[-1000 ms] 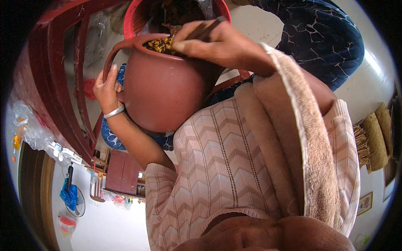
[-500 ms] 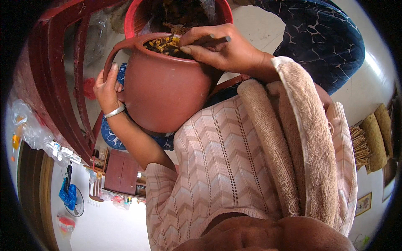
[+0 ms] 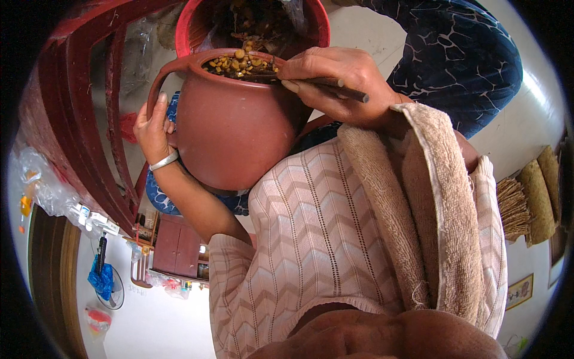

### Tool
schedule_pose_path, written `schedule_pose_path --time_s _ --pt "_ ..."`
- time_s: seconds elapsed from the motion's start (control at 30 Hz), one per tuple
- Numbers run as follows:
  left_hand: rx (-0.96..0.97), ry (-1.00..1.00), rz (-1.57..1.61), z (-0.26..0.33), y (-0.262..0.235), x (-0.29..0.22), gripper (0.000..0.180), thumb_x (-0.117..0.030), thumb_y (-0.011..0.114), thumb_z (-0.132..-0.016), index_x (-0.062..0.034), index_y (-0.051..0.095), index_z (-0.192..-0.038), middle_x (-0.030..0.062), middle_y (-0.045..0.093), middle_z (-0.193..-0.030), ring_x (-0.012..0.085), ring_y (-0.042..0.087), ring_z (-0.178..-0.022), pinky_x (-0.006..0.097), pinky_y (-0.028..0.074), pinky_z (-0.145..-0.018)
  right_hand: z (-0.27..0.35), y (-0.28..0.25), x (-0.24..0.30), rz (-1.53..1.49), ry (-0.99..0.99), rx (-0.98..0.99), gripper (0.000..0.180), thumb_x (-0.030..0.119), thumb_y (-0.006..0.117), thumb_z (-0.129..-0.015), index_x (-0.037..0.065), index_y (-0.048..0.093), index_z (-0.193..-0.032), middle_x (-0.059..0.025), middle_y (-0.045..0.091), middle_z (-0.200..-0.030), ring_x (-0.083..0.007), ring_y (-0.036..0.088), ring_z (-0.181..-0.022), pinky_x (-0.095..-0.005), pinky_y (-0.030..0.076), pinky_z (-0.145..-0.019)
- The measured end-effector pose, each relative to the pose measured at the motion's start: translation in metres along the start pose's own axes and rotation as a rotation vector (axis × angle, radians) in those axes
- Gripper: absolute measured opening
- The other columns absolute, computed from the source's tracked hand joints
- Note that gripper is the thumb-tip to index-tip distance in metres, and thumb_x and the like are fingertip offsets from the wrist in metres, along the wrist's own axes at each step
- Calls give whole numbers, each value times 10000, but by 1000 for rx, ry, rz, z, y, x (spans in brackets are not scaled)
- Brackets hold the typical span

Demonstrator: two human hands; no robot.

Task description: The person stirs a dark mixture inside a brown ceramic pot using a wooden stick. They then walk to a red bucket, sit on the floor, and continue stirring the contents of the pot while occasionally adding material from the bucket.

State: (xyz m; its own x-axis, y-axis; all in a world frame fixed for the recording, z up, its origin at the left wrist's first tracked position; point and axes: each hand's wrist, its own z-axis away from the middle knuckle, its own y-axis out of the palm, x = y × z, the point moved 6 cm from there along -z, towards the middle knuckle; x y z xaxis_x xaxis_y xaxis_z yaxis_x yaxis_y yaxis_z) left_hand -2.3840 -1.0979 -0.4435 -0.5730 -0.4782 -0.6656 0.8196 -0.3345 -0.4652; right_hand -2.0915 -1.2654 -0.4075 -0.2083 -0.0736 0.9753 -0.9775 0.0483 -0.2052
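Pale flooring (image 3: 373, 39) forms the ground of the view, bordered at left by a dark-red wooden frame (image 3: 78, 113) and at far right by rolled mats (image 3: 532, 200). Centrally, a reddish-brown clay pot (image 3: 236, 134) lies tilted before the person's patterned knit top (image 3: 323, 221), its mouth directed toward a red bucket (image 3: 181, 30); whether the two touch cannot be told. Chopped yellow and brown pieces (image 3: 236, 63) fill the mouth, some at its lip on the bucket side. Left hand (image 3: 154, 128): closed around the pot's loop handle (image 3: 156, 81), thumb laid along it; a silver-coloured bangle (image 3: 163, 160) encircles the wrist. Right hand (image 3: 350, 69): gripping dark chopsticks (image 3: 356, 94), whose blunt ends project beyond the hand and whose other ends reach into the pot's mouth. Beige towel (image 3: 451, 197): draped along the person's right side. Clear plastic (image 3: 294, 15) shows inside the bucket.
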Motion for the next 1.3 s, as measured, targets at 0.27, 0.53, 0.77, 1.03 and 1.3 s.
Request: schedule_pose_path --time_s 0.27,0.53,0.77,1.03,1.3 --pt "9 4 -9 -3 -1 2 326 -203 759 -839 13 648 -1057 -43 490 -631 30 343 -466 211 303 -438 8 -29 5 -119 235 -89 164 85 643 -904 -5 647 -1042 -120 695 -978 -202 678 -913 -329 530 -794" --pt "7 7 -1 -4 2 0 327 -213 764 -834 8 653 -1047 -47 485 -628 30 366 -482 203 305 -442 -21 -26 -30 -307 707 212 216 206 580 -974 13 630 -1057 -73 660 -881 -153 650 -811 -277 542 -707" --pt "-6 -5 -28 4 0 -1 313 -218 757 -841 1 653 -1040 -43 498 -639 29 355 -477 203 305 -443 -11 4 -37 -91 215 90 208 277 640 -922 95 669 -1018 -99 668 -773 -196 624 -616 -309 496 -572" --pt "21 -5 -7 -2 -1 2 298 -221 749 -848 -4 648 -1025 -32 541 -701 22 369 -492 200 311 -445 -3 -17 -16 -7 132 -49 200 181 713 -871 79 671 -1039 -82 682 -818 -173 651 -685 -275 526 -631" --pt "30 -1 -33 -2 -2 3 318 -225 752 -843 4 645 -1035 -20 565 -722 23 373 -491 204 320 -447 -10 -41 0 -13 94 -151 207 226 642 -941 36 672 -1018 -66 672 -844 -131 648 -781 -261 519 -655"
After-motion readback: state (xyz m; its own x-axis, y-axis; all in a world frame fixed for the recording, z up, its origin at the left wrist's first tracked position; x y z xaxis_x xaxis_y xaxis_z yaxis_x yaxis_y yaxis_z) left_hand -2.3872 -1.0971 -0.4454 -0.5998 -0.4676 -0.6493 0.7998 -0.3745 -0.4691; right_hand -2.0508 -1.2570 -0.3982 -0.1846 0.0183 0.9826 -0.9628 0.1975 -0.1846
